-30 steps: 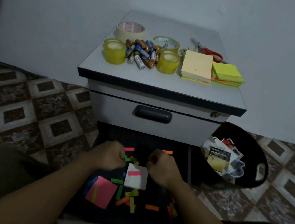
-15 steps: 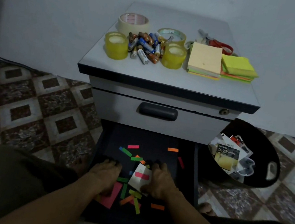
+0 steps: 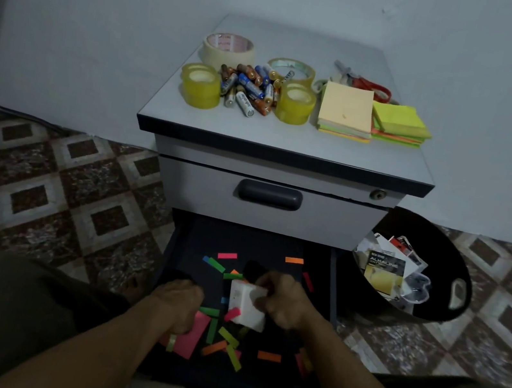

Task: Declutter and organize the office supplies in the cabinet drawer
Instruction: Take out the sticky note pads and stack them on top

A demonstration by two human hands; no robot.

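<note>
A person is sitting in front of a small grey cabinet [image 3: 328,219] whose bottom drawer [image 3: 192,241] is standing pulled open toward them. Both hands are reaching down into the drawer. The right hand [image 3: 285,303] is gripping a small white pad [image 3: 245,309], fingers curled round its right edge, holding it tilted above the middle of the drawer floor. The left hand [image 3: 177,299] is resting knuckles-up over a pink sticky note [image 3: 191,339], fingers bent downward; I cannot tell whether it is holding anything. Colored paper strips [image 3: 269,356] in green, orange, pink and blue are lying scattered across the dark drawer floor around both hands.

On the cabinet top, a pile of batteries [image 3: 248,87] is sitting between two yellow tape rolls [image 3: 199,88], with a masking tape roll [image 3: 228,47] behind. To the right are lying stacked sticky note pads [image 3: 346,110] and red-handled scissors [image 3: 368,84].

A black bin [image 3: 460,262] holding battery packaging [image 3: 384,266] is standing on the tiled floor [image 3: 61,195], just right of the cabinet.
</note>
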